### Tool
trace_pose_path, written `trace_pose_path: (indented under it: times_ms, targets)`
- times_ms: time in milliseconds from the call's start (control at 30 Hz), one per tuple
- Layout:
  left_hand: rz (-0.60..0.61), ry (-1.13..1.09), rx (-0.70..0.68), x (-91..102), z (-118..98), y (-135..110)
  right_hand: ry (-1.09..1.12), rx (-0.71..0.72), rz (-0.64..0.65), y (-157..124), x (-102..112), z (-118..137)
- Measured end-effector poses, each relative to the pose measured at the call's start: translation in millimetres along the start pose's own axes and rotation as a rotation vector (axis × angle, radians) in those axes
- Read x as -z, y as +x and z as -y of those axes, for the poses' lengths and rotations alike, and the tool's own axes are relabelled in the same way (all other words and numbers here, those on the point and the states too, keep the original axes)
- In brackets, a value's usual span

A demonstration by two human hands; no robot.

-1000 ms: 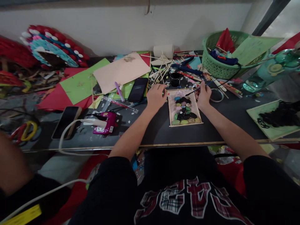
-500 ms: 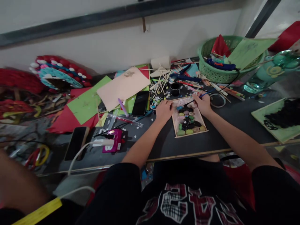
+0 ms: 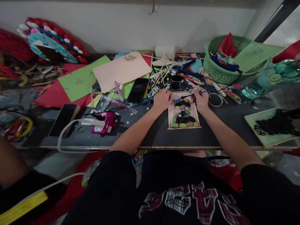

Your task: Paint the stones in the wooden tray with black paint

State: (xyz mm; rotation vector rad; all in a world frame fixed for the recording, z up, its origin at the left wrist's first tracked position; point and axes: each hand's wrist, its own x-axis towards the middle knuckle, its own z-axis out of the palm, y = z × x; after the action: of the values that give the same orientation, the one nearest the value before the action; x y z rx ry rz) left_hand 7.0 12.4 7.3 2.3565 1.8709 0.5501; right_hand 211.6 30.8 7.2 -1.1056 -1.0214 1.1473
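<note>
A small wood-edged frame (image 3: 200, 120) lies on the dark table before me, its pale panel covered with painted pebbles (image 3: 182, 119) in black, green, yellow and pink. My left hand (image 3: 162, 100) is at its upper left corner, fingers bent over the edge. In my right hand (image 3: 201, 99), at the right side, a thin paintbrush (image 3: 187, 96) is pinched, its dark tip over the upper pebbles. The blue handle slants up past the hand. Just behind the frame stands a small black paint pot (image 3: 175, 81). A round lid or ring (image 3: 215, 99) lies right of my hand.
A green basket (image 3: 225, 73) stands at the back right, near a teal bottle (image 3: 267, 79). Sticks, scissors and scraps fill the back. Papers (image 3: 122, 72), phones (image 3: 138, 90) and a purple power adapter (image 3: 103, 123) with a white cable lie left. Another person's arm shows at far left.
My view has shifted, so the table sits level and the wall rail is mostly out of sight. The brush tip has moved slightly towards the upper left of the frame; both hands keep their places.
</note>
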Motion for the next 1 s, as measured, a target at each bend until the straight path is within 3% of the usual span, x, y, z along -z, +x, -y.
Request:
trace_pose_path:
  times_ms: [567,1000]
  targets:
    - [-0.141,-0.066,-0.075,-6.3,16.9,4.0,0.026,-0.018,0.000,0.6,3.2,2.8]
    - [-0.142,-0.072,-0.081,-8.2,12.3,4.1,-0.025,-0.001,0.022,4.5,9.3,-4.8]
